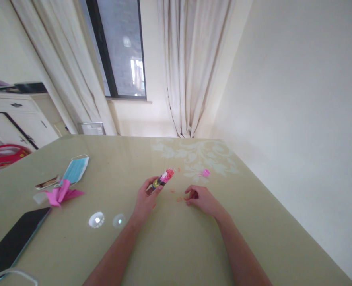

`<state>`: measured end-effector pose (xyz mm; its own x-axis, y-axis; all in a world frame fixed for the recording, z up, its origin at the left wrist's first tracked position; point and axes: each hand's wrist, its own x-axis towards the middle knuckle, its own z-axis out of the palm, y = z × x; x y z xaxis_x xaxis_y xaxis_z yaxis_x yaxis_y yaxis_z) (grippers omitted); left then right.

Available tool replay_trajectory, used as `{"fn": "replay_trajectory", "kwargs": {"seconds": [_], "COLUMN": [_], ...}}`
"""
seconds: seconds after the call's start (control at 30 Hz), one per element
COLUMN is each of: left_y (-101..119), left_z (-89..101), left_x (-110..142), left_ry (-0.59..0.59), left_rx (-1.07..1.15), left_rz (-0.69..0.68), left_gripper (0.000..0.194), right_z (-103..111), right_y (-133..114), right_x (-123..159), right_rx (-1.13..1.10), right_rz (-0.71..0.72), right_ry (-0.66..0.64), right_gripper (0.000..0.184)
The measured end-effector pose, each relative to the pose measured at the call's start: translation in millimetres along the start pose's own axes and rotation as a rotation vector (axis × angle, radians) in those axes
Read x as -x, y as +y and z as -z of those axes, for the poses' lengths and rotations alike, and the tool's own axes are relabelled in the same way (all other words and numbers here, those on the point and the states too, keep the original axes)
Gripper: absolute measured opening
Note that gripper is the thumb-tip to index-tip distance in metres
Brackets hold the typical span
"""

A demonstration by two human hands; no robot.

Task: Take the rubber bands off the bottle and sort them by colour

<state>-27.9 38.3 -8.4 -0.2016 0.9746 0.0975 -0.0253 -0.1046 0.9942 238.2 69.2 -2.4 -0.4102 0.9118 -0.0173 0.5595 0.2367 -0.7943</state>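
My left hand (146, 200) is wrapped round a small tube (163, 178), tilted up to the right, with red and pink bits at its upper end and a dark and yellow label lower down. To the right, my right hand (202, 200) is low over the table, its thumb and forefinger pinched at a small orange band (185, 199). Other thin orange bands (179, 199) lie beside those fingertips, between the two hands. A pink cap (206, 172) rests on the table beyond my right hand.
On the left of the glossy table (170, 254) lie a blue face mask (76, 170), a pink folded paper crane (63, 194), a narrow printed packet (47, 182) and a dark tablet (16, 242). A white cable (13, 271) crosses the near left corner. A wall borders the right edge.
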Motion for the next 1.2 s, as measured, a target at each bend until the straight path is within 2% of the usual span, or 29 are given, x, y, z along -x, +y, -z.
{"fn": "replay_trajectory", "kwargs": {"seconds": [0.07, 0.2, 0.43, 0.67, 0.8, 1.0, 1.2], "left_y": [-1.7, -2.9, -1.1, -0.9, -2.6, -2.8, 1.6], "left_z": [0.4, 0.4, -0.1, -0.3, 0.3, 1.6, 1.1], "left_x": [-0.8, -1.2, 0.0, 0.0, -1.1, -2.7, -2.4], "left_ry": [-0.002, 0.003, -0.003, -0.013, -0.013, 0.004, 0.031], "left_rx": [-0.002, -0.007, -0.014, -0.001, 0.006, 0.018, 0.021], "left_rz": [-0.012, -0.006, -0.001, 0.000, -0.002, -0.008, -0.019], "left_gripper": [0.057, 0.059, 0.057, 0.057, 0.056, 0.056, 0.056], "right_z": [0.6, 2.6, -5.0, -25.5, -34.3, -51.4, -58.2], "right_y": [-0.7, -2.7, -13.1, -27.4, -26.6, -31.6, -31.1], "right_x": [-1.1, -2.5, 0.4, -3.0, -4.4, -18.6, -31.4], "right_rx": [0.027, 0.193, 0.209, 0.145, 0.202, 0.311, 0.337], "right_rz": [-0.008, -0.016, 0.047, 0.062, 0.042, 0.145, 0.136], "right_ry": [0.033, 0.059, 0.091, 0.031, 0.079, 0.215, 0.199], "right_gripper": [0.027, 0.010, 0.011, 0.011, 0.009, 0.013, 0.013]}}
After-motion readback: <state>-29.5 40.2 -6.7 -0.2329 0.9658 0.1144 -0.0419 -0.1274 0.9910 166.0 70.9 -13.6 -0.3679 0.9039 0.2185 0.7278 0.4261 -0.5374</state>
